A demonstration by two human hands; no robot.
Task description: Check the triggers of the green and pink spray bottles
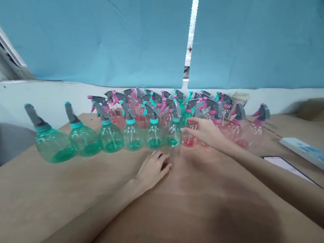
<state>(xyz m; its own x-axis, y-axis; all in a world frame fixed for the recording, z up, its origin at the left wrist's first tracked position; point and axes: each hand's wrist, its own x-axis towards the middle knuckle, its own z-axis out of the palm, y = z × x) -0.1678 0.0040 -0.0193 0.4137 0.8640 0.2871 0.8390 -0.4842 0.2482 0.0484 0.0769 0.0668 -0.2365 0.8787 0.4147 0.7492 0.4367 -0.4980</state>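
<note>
A front row of round spray bottles stands upright across the wooden table [123,202]. On its left are green ones with grey and teal trigger heads, such as this green spray bottle [134,136]; on its right they are pink with pink collars. My left hand [154,168] rests palm down on the tabletop before the green bottles, its fingers loosely spread and holding nothing. My right hand [204,130] reaches to a pink spray bottle [189,140], partly covering it. Thumb and fingers there are apart; whether they touch the bottle I cannot tell.
Behind the front row, several more pink and green spray bottles [117,119] crowd near the wall. At right lie a phone [289,168] and a white box with blue marks [314,153]. A pale tub [240,97] stands behind. Blue sheeting [145,37] covers the wall.
</note>
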